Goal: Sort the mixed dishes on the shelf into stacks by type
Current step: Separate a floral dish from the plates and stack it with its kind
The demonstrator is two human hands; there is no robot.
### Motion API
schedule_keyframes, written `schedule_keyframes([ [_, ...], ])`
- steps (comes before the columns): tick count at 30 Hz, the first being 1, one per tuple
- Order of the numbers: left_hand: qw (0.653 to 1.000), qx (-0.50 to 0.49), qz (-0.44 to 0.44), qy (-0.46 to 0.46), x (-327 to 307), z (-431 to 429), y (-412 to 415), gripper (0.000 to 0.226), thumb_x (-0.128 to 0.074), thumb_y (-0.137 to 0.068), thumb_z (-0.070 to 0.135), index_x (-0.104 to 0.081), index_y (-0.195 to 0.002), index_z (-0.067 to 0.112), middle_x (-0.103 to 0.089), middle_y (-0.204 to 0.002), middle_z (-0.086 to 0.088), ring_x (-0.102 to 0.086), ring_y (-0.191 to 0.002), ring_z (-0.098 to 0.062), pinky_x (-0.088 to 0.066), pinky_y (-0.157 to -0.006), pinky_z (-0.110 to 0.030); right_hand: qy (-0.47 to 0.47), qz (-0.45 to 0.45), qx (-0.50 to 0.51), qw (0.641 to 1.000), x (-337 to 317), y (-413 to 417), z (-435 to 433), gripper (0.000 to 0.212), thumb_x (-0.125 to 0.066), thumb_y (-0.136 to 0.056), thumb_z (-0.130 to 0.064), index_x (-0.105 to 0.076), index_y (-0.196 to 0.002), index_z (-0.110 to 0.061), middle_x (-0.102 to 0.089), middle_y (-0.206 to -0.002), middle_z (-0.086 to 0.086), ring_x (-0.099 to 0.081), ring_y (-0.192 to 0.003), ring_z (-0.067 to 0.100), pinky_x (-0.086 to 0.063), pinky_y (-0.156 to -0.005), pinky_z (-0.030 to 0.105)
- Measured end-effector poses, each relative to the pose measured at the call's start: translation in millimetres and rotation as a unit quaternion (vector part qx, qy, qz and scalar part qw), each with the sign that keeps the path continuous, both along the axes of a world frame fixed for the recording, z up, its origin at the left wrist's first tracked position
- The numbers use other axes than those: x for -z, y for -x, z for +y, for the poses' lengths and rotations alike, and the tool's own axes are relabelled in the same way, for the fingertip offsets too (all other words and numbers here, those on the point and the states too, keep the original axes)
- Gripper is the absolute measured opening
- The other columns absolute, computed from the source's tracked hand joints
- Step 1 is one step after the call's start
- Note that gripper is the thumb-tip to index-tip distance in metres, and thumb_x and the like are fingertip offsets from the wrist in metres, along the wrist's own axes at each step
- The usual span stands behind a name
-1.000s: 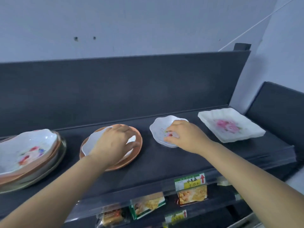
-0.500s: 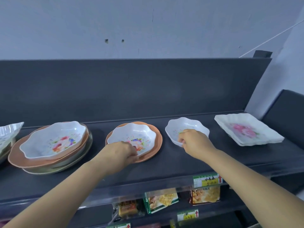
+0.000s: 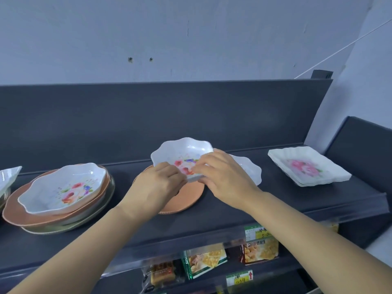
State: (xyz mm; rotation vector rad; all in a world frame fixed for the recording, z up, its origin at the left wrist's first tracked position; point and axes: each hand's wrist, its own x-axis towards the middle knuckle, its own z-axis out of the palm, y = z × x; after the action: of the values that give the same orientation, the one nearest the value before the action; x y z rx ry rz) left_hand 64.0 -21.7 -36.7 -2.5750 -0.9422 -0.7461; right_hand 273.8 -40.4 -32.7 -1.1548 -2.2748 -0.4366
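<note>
1. The white scalloped bowl with a floral print [image 3: 182,154] is clear of the dark grey shelf [image 3: 275,204]. It is tilted with its far rim raised, just above the round orange plate [image 3: 186,200].
2. The left hand [image 3: 157,184] has its fingers curled over the bowl's near rim. The right hand [image 3: 222,177] pinches the same rim just beside it, so both hands grip 1 edge.
3. The likely target is the second white scalloped bowl [image 3: 249,169], which sits on the shelf just right of the orange plate, partly hidden behind the right hand. It appears to be the same type.
4. With both grips on the near edge, the bowl hangs like a lever. Level it, or slide 1 hand to the far side, before carrying it sideways.
5. Lift it fully clear of the orange plate's rim first, so the plate is not dragged toward the shelf's front lip.
6. Lower the bowl with its scallops lined up over the target's. Let go only once it is nested and no longer rocks.
7. Leave the white rectangular fluted plates with a pink rose [image 3: 307,168], which sit well apart on the right. The matching floral bowl on the mixed stack at left [image 3: 63,185] probably belongs in this pile next.
</note>
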Motion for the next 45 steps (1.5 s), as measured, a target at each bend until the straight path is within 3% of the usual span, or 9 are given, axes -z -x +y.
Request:
schedule_keyframes([
  [4, 0.998, 0.046, -0.025, -0.045, -2, 0, -16, 0.016, -0.054, -0.086, 0.020, -0.068, -0.078, 0.017, -0.061, -0.071, 0.003, -0.054, -0.065, -0.020, -0.041, -0.051, -0.024, -0.017, -0.007, 0.045, 0.999, 5, -10, -5, 0.021, -0.067, -0.063, 0.009, -0.068, -0.075, -0.008, -0.061, -0.067, 0.003, -0.054, -0.062, 0.026, -0.050, -0.052, 0.035],
  [8, 0.992, 0.045, -0.119, 0.018, 2, -3, -35, 0.020, -0.062, -0.082, 0.021, -0.067, -0.099, 0.011, -0.064, -0.097, -0.003, -0.051, -0.082, -0.018, -0.046, -0.066, -0.026, -0.034, -0.008, 0.106, 0.994, 0, -22, -10, 0.017, -0.052, -0.061, 0.000, -0.064, -0.062, -0.012, -0.055, -0.055, 0.000, -0.051, -0.050, 0.023, -0.038, -0.040, 0.023],
  [10, 0.992, 0.026, -0.105, 0.061, 10, -1, -33, 0.045, -0.070, -0.081, 0.025, -0.057, -0.121, 0.009, -0.056, -0.115, -0.005, -0.052, -0.089, -0.019, -0.048, -0.076, -0.029, -0.022, -0.003, 0.148, 0.989, -1, -35, -11, 0.023, -0.041, -0.063, -0.007, -0.063, -0.061, -0.013, -0.052, -0.053, 0.000, -0.050, -0.049, 0.023, -0.030, -0.041, 0.021],
  [12, 0.992, 0.020, -0.074, 0.104, 21, -1, -24, 0.054, -0.071, -0.080, 0.030, -0.051, -0.127, 0.012, -0.053, -0.120, -0.003, -0.055, -0.088, -0.018, -0.050, -0.076, -0.031, 0.006, -0.009, 0.203, 0.979, 3, -50, -9, 0.014, -0.056, -0.059, 0.000, -0.063, -0.060, -0.013, -0.052, -0.053, 0.000, -0.050, -0.049, 0.025, -0.029, -0.040, 0.022],
  [19, 0.990, -0.014, 0.022, 0.136, 58, -6, 6, 0.032, -0.074, -0.075, 0.039, -0.069, -0.098, 0.018, -0.065, -0.095, 0.003, -0.064, -0.079, -0.022, -0.052, -0.051, -0.029, 0.069, -0.011, 0.275, 0.959, 28, -63, -1, 0.028, -0.079, -0.044, 0.006, -0.061, -0.054, -0.014, -0.052, -0.049, -0.002, -0.052, -0.045, 0.024, -0.006, -0.048, 0.011],
  [23, 0.981, -0.019, 0.041, 0.188, 63, -3, 10, 0.042, -0.037, -0.087, 0.047, -0.070, -0.089, 0.021, -0.063, -0.087, 0.004, -0.061, -0.082, -0.023, -0.053, -0.059, -0.036, 0.079, -0.020, 0.281, 0.956, 41, -62, 4, 0.030, -0.078, -0.044, 0.005, -0.057, -0.050, -0.016, -0.048, -0.047, -0.004, -0.049, -0.044, 0.023, -0.005, -0.048, 0.010],
  [28, 0.984, -0.009, 0.030, 0.175, 66, -4, 13, 0.049, -0.029, -0.085, 0.044, -0.071, -0.084, 0.020, -0.063, -0.081, 0.003, -0.061, -0.076, -0.023, -0.053, -0.054, -0.037, 0.119, -0.055, 0.276, 0.952, 47, -68, 4, 0.011, -0.057, -0.078, -0.006, -0.063, -0.073, -0.013, -0.047, -0.064, -0.004, -0.046, -0.062, 0.023, -0.015, -0.044, 0.021],
  [36, 0.985, -0.042, 0.020, 0.166, 65, 3, 25, 0.032, -0.046, -0.085, 0.036, -0.072, -0.081, 0.018, -0.064, -0.077, 0.002, -0.061, -0.077, -0.024, -0.053, -0.052, -0.038, 0.207, -0.039, 0.261, 0.942, 42, -68, 3, 0.015, -0.049, -0.079, -0.003, -0.060, -0.073, -0.010, -0.059, -0.082, -0.001, -0.051, -0.086, 0.020, -0.042, -0.059, 0.030],
  [45, 0.988, -0.054, 0.026, 0.141, 66, 9, 32, 0.025, -0.050, -0.082, 0.033, -0.073, -0.081, 0.022, -0.064, -0.076, 0.003, -0.062, -0.075, -0.023, -0.052, -0.048, -0.036, 0.238, -0.036, 0.242, 0.940, 43, -58, 4, 0.019, -0.043, -0.092, -0.012, -0.059, -0.081, -0.014, -0.055, -0.088, -0.003, -0.051, -0.094, 0.019, -0.044, -0.064, 0.030],
])
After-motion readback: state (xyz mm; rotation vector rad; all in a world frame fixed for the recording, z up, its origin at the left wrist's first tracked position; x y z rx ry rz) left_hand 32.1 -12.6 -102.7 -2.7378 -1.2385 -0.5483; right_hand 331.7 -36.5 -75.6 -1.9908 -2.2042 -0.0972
